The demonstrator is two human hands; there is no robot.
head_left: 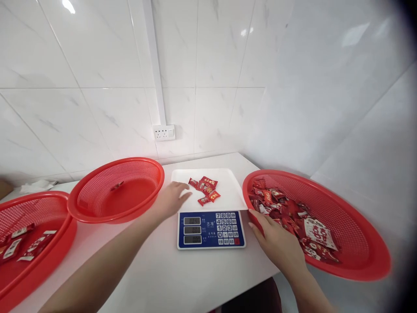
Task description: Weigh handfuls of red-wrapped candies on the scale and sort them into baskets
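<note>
A white and blue weighing scale [211, 251] stands on the table. On its white tray [224, 178] lie several red-wrapped snack packets [208, 187], bunched near the middle. My left hand [172, 199] hovers over the tray's left edge with fingers apart and nothing in it, close to the packets. Stretched out, the fingers of my right hand [273, 234] lie at the near left rim of the right-hand red basket [365, 243], their tips by the tray's near right corner; the thumb is spread away. Many red packets [293, 217] fill part of that basket.
Left of the scale is a second red basket [110, 208] with a small packet [117, 186] inside. Farther left, another red basket [61, 248] holds several red and white packets [39, 245]. A tiled wall with a socket [164, 132] rises behind the white table [150, 269].
</note>
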